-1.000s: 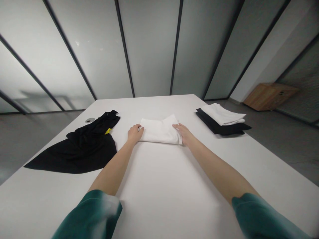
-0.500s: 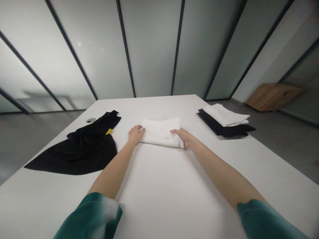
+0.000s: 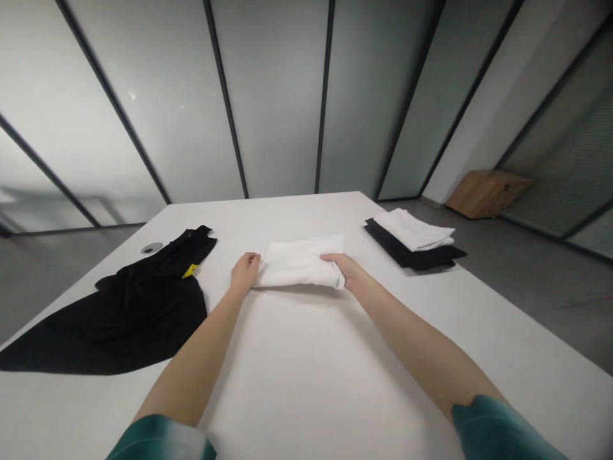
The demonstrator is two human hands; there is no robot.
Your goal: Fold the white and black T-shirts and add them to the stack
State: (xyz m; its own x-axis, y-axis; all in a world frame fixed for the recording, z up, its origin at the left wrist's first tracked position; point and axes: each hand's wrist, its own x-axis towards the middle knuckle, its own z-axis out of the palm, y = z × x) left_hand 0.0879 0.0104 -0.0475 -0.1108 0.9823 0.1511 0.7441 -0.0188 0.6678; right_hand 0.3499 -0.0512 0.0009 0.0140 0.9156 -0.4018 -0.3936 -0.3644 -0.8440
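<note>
The folded white cloth [image 3: 301, 262] is in the middle, over the white table [image 3: 287, 358], between the two hands. It is a small, flat shape with four sides, so it looks mostly folded by now. Its near edge has a dark shadow under it, so that edge seems a little bit up off the table. I can't tell if the far edge touches the table.

The right hand [image 3: 345, 269] grips the right end, with its thumb on top and the other fingers tucked under, where they don't show. The left hand [image 3: 246, 271] is at the left end and seems to pinch the edge there. Some of its fingers are hidden too.

On the right side of the table sits a little pile. A second white cloth [image 3: 412, 229] lies on top of a black cloth [image 3: 407, 257], and both look folded flat. So those two look done.

On the left side lies a big black garment [image 3: 143, 319] with a bit of yellow [image 3: 190, 271] on it. It is bunched up at the far end and spread out at the near end. It is not folded, and neither hand is on it.
</note>
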